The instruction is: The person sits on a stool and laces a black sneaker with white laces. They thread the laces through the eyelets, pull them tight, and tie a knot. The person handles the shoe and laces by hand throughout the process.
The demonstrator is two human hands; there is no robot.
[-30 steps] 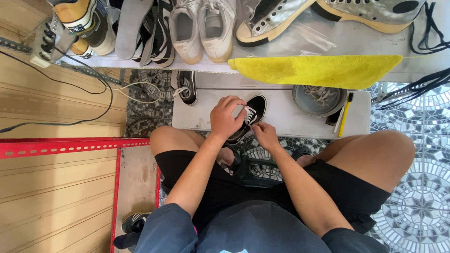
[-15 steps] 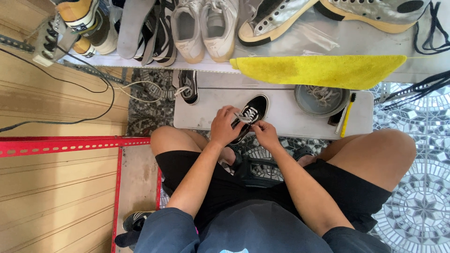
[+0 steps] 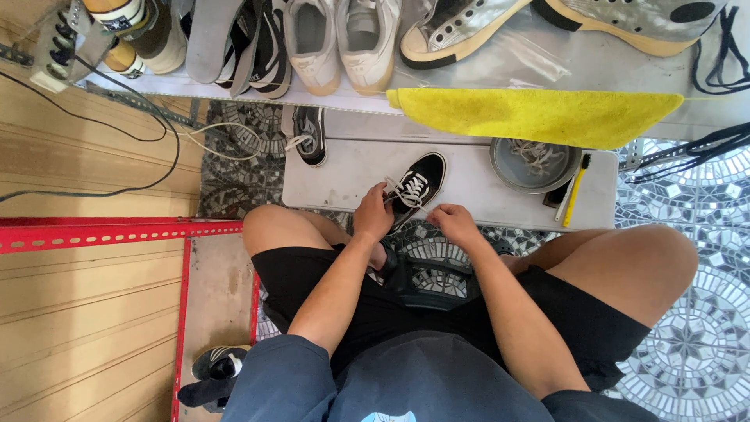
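A black sneaker (image 3: 422, 173) with white laces lies on a low grey bench (image 3: 469, 191) in front of my knees, toe pointing away. My left hand (image 3: 373, 212) grips the near left side of the shoe and pinches a white lace end. My right hand (image 3: 451, 219) sits just right of the shoe's heel, fingers closed on the other lace end. Both hands rest at the bench's near edge.
A second black sneaker (image 3: 311, 136) lies at the bench's far left. A grey bowl (image 3: 534, 165) holding laces and a yellow-handled brush (image 3: 574, 187) sit on the right. A yellow cloth (image 3: 539, 114) hangs from a shelf of shoes (image 3: 336, 43). Red metal frame (image 3: 117, 233) at left.
My left hand has come down from above the shoe's laces to its near left side. My right hand shifted slightly right, drawing the lace toward me.
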